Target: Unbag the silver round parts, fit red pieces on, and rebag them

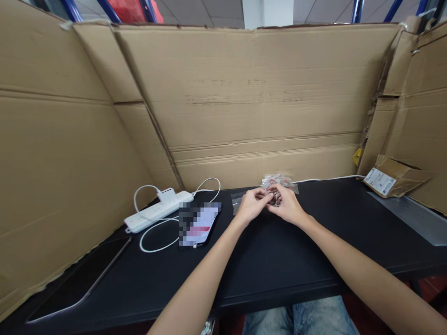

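Observation:
My left hand point(252, 204) and my right hand point(287, 204) meet over the far part of the black table, fingers curled and thumbs close together. Between the fingertips both hands pinch a small, shiny, metallic-looking item point(275, 200); its exact kind is too small and too covered to make out. Just behind the fingers lies a pile of small clear plastic bags point(279, 180) with bits of red in them. A flat clear plastic bag point(237, 203) rests on the table by my left hand, partly hidden behind it.
On the left are a white power strip point(159, 211) with cables, a phone point(200, 225) and a dark tablet point(80, 279). An open cardboard box point(396, 177) and a clear plastic sheet point(412, 218) lie at right. Cardboard walls point(258, 102) enclose the black table point(279, 260).

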`<move>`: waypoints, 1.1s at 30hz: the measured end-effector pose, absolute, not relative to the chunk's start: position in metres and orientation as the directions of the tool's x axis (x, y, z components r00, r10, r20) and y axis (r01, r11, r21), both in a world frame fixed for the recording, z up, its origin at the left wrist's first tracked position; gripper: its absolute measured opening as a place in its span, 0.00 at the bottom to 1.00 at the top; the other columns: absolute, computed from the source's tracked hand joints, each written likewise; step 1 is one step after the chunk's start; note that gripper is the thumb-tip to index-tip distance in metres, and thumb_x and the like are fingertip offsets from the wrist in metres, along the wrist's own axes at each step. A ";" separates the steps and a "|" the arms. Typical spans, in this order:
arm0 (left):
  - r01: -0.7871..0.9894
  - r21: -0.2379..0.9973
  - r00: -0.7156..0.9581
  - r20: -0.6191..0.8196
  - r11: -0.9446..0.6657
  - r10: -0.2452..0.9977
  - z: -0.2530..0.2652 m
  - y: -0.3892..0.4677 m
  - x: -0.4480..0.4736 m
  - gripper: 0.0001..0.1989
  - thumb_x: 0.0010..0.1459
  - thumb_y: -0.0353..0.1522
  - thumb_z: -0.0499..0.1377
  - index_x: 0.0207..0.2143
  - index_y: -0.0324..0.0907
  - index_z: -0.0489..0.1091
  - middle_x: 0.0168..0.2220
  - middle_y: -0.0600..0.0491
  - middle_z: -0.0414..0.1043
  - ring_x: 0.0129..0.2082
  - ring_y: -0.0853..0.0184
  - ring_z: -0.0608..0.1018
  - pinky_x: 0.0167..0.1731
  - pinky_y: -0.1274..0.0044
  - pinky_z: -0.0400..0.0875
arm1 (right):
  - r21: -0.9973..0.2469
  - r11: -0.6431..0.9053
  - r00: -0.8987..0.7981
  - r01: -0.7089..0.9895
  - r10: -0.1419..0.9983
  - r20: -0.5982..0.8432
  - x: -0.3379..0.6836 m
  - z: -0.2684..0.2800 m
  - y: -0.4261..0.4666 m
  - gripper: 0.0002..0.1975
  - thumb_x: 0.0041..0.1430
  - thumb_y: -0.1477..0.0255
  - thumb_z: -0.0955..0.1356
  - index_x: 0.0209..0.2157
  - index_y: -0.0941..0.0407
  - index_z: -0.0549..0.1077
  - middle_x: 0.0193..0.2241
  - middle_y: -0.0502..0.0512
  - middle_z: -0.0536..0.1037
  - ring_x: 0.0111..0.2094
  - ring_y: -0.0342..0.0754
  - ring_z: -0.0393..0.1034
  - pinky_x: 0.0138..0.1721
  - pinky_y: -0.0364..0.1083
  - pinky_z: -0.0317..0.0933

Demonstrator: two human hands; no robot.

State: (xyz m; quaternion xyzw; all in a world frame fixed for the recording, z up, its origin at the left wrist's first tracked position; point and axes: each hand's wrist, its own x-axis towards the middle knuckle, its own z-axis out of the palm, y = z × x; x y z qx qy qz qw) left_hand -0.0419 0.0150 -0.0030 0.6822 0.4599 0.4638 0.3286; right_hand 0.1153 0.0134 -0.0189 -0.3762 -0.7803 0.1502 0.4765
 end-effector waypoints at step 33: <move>0.940 0.190 0.189 0.398 -0.282 0.898 -0.016 0.011 -0.050 0.10 0.58 0.35 0.55 0.37 0.40 0.73 0.40 0.42 0.69 0.44 0.53 0.70 0.45 0.67 0.64 | -0.496 0.383 -0.310 0.780 0.924 0.226 0.177 -0.021 0.048 0.05 0.48 0.78 0.70 0.22 0.56 0.73 0.23 0.53 0.77 0.26 0.45 0.71 0.27 0.40 0.59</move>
